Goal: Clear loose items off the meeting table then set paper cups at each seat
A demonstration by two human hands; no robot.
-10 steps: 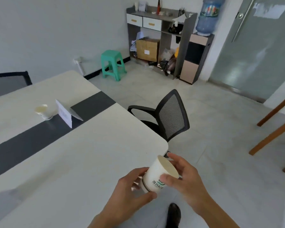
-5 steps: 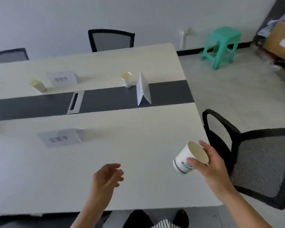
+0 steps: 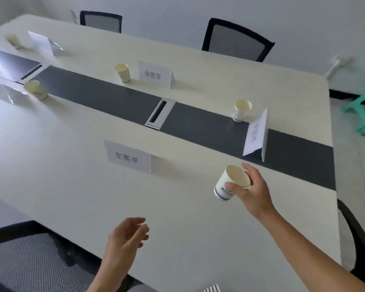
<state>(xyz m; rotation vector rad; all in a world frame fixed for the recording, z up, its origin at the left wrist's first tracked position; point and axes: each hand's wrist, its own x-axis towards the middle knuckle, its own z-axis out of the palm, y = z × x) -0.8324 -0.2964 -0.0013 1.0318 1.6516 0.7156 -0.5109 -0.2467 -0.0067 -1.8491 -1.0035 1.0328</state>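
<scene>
1. Four paper cups (image 3: 122, 72) stood on the table (image 3: 51, 165) near its dark centre strip (image 3: 105, 95).
2. Left hand (image 3: 124, 237) hovered over the near edge, fingers loosely curled, holding nothing.
3. Right hand (image 3: 253, 192) gripped a fifth cup (image 3: 220, 183), tilted, above the table's right half.

near card (image 3: 128, 158) 左亮平, far card (image 3: 154, 74) 余世芬

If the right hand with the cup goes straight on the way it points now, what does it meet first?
The right hand, gripping the paper cup, points toward the far left. Only bare table lies ahead at first, then probably the cable slot; depth is unclear.
</scene>
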